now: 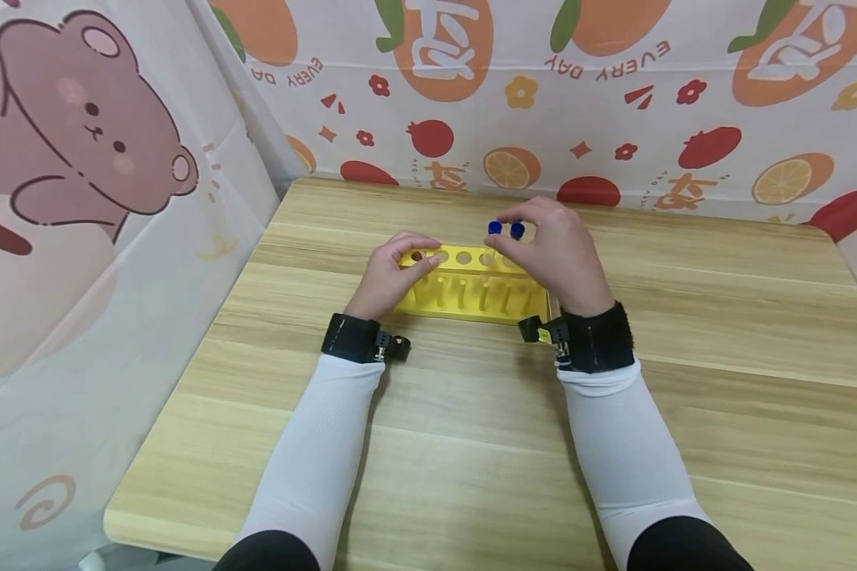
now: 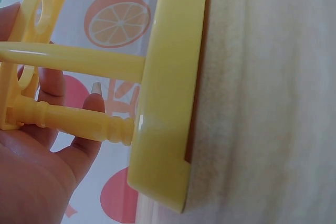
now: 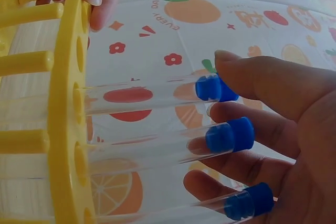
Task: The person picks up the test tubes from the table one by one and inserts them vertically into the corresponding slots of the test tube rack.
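Observation:
A yellow test tube rack [image 1: 464, 312] stands on the table, with a row of round holes along its top and pegs below. My left hand [image 1: 393, 277] grips the top plate at the left end, near an end post [image 2: 79, 121]. My right hand [image 1: 564, 258] is over the right end, thumb and forefinger pinching the blue cap [image 3: 214, 87] of a clear test tube [image 3: 142, 98] that stands in a hole. Beside it are a second capped tube [image 3: 152, 142] and a third [image 3: 210, 208], close to the other fingers. In the head view, the right hand hides part of this group.
The wooden table [image 1: 471, 460] extends around the rack. Behind it hangs a fruit-patterned cloth [image 1: 614, 103], and at the left is a cloth with a bear print [image 1: 100, 127]. Each wrist wears a black strap with a small camera [image 1: 536, 327].

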A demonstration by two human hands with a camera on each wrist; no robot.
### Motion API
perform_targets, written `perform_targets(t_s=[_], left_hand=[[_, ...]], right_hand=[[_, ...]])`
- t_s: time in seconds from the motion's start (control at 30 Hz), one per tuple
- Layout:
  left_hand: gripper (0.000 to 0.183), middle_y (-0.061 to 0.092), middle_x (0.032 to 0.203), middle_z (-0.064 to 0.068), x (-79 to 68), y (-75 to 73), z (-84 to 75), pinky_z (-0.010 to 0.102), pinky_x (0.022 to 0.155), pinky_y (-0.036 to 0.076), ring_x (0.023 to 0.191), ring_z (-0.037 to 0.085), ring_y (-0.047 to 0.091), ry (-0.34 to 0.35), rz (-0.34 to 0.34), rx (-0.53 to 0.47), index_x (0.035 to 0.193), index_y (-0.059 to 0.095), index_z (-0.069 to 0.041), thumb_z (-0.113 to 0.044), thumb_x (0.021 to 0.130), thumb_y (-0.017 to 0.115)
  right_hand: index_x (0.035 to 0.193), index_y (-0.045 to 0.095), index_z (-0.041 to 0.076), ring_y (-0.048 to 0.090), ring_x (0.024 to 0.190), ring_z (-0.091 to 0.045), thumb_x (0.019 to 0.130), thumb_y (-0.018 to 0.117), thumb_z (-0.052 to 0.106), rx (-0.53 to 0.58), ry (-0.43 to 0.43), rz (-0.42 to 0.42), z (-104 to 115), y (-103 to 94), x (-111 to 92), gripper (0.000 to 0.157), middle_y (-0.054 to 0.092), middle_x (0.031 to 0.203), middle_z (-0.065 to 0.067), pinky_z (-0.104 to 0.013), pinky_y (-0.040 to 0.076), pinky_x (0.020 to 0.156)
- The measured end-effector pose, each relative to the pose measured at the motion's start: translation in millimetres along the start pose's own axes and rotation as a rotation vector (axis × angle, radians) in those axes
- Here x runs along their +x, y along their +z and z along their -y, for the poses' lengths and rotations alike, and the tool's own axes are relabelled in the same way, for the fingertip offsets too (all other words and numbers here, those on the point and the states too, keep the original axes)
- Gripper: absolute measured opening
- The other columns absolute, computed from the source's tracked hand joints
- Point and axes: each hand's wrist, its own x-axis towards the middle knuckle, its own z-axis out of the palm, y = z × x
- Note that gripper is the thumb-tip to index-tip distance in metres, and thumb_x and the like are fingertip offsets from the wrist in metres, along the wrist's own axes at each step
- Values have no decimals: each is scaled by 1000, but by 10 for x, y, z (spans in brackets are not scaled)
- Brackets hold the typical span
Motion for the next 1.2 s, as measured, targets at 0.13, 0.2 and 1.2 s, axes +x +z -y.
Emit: perform_targets(t_s=[0.13,0.2,1.2], left_hand=[[25,63,114,-11,5,3,9,34,86,49,103,9,54,4,-3,-1,114,72,-22,-33,92,70],[25,63,114,-11,7,5,10,34,86,49,103,9,54,1,-3,-2,114,72,-22,-33,92,70],[27,62,122,5,-51,-10,-191,31,89,46,111,21,54,-34,18,-29,119,69,-9,-19,94,67]], right_hand=[[116,72,12,58,112,-22,86,75,41,22,4,-15,-7,-27,4,42,68,117,-6,-40,48,96],[118,71,12,57,114,-22,87,73,44,33,11,-21,-19,-43,3,45,67,119,-5,-41,48,97],[131,63,19,50,106,-19,94,52,59,187,336,-218,-500,-435,-68,56,62,121,-7,-36,43,91]])
